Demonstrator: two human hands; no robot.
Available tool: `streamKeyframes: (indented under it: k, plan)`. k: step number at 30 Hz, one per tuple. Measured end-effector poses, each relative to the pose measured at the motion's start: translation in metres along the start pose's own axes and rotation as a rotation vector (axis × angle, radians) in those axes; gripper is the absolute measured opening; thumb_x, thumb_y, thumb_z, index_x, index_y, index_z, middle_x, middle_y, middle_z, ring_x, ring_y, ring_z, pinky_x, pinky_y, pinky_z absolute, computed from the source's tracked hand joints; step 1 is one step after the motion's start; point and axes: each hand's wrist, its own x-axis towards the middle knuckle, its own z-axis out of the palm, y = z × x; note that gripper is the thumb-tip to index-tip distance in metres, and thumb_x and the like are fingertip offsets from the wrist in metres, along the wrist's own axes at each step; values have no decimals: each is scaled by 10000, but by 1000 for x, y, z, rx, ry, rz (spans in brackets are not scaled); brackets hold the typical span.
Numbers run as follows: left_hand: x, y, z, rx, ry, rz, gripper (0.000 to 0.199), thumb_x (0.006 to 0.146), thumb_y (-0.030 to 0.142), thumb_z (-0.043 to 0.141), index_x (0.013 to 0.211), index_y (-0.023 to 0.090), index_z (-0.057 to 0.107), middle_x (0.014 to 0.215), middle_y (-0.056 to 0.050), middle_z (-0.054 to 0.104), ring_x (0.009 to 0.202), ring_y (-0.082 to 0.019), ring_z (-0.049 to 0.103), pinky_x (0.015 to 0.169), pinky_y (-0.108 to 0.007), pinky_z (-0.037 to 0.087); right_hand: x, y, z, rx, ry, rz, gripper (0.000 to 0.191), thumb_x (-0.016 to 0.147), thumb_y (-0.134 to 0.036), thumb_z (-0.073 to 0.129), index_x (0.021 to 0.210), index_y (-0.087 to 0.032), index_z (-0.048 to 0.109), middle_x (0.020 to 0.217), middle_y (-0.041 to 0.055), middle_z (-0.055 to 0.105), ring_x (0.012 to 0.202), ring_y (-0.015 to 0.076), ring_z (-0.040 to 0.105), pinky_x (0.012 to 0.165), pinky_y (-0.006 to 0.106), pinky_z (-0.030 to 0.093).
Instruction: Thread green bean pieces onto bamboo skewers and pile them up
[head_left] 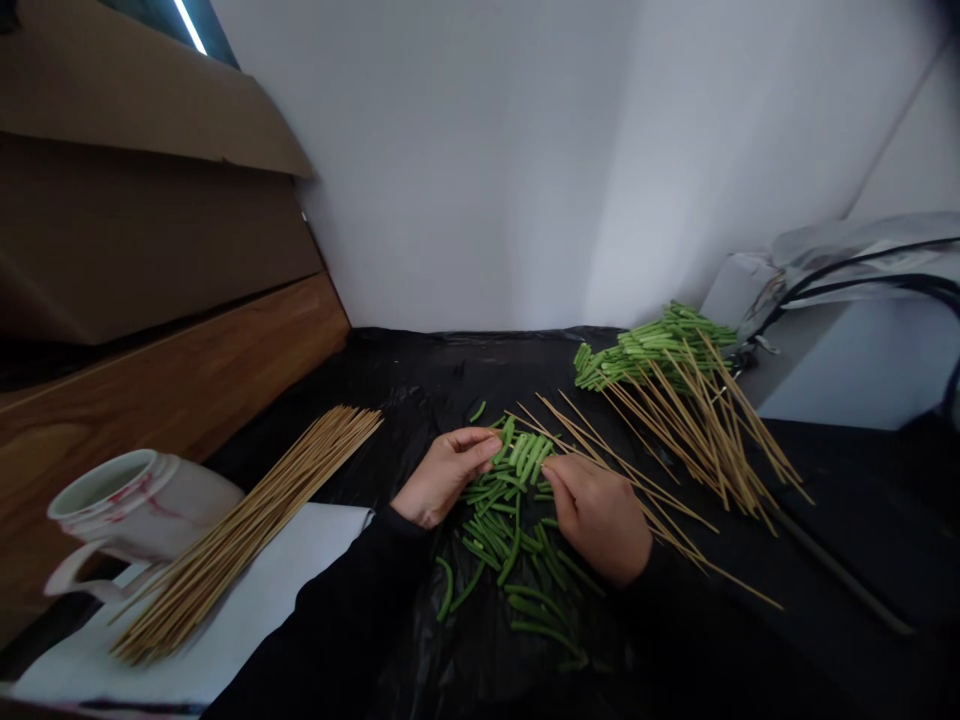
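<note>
Cut green bean pieces sit side by side on a thin stick between my two hands. My left hand pinches a green bean piece at the left end of this row. The fingers of my right hand are closed on the stick at the row's right end. Below both hands, loose green bean pieces lie scattered on black plastic sheeting. Several bare sticks lie to the right of my right hand, some partly hidden behind it.
Filled skewers are piled at the back right, their bare ends pointing forward. At left, a bundle of sticks lies on white paper beside a mug. A cardboard box stands behind; black cables are at far right.
</note>
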Motion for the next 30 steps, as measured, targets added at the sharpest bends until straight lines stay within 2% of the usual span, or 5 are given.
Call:
streamKeyframes:
  k: [11, 16, 18, 24, 30]
  plan:
    - [0, -1, -2, 123, -50, -9, 252, 615, 300, 818, 770, 142, 697, 743, -22, 690, 651, -95, 596, 674, -227, 443, 0, -2, -1, -20, -11, -3, 255, 940, -189, 372, 860, -185, 615, 795, 29, 646, 764, 146, 599, 694, 254, 362]
    - [2, 12, -12, 163, -7, 114, 310, 668, 356, 771, 894, 149, 721, 842, -62, 715, 746, -136, 621, 741, -258, 452, 2, 5, -5, -70, 46, -2, 262, 942, -197, 377, 883, -181, 632, 837, 41, 664, 800, 143, 611, 713, 242, 373]
    - [4, 16, -19, 298, 42, 183, 304, 684, 389, 745, 868, 148, 730, 831, -71, 719, 751, -156, 618, 739, -269, 446, 2, 8, -6, -80, 58, 5, 264, 942, -198, 377, 888, -177, 635, 843, 44, 667, 803, 141, 612, 718, 238, 377]
    - [6, 15, -37, 1059, 69, 287, 225, 669, 410, 704, 671, 187, 737, 646, -37, 680, 628, -175, 566, 607, -271, 363, 3, 10, -6, -93, 63, 2, 269, 943, -204, 373, 887, -183, 636, 841, 45, 674, 802, 133, 611, 689, 231, 379]
    - [2, 10, -36, 1231, -12, 268, 177, 638, 396, 704, 682, 227, 733, 685, -23, 670, 636, -171, 556, 560, -261, 311, 3, 9, -7, -95, 56, 12, 264, 942, -208, 380, 898, -182, 639, 835, 44, 670, 792, 135, 607, 687, 232, 377]
